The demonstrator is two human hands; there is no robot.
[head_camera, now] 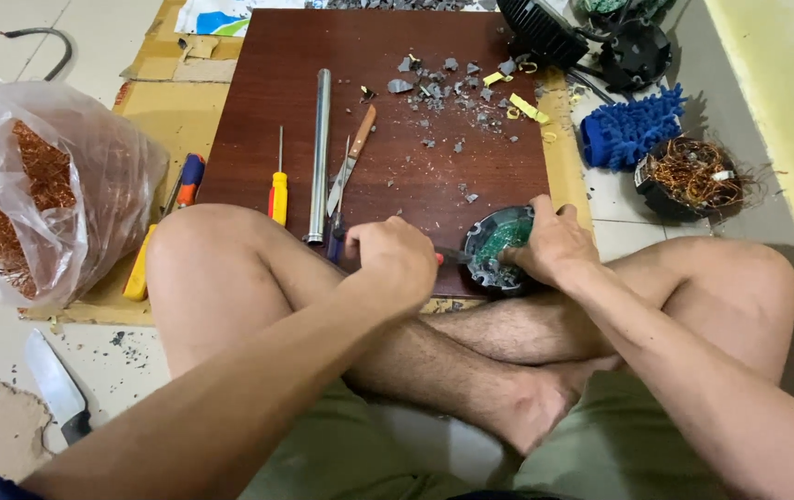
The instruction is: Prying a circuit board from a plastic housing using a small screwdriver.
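Both hands work: my left hand clamps a red-handled tool, prying inside the round housing my right hand grips; next, careful levering.

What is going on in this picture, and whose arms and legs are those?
The camera sits on a person's head and looks down, so you see their own arms and crossed legs on the floor. In front lies a dark brown board. The right hand steadies a round black part with a green circuit board inside. The left hand grips a tool whose tip points into that part; the fist hides most of it. On the board lie a yellow screwdriver, a metal tube, a knife and grey broken bits. At the left stands a plastic bag of copper wire.
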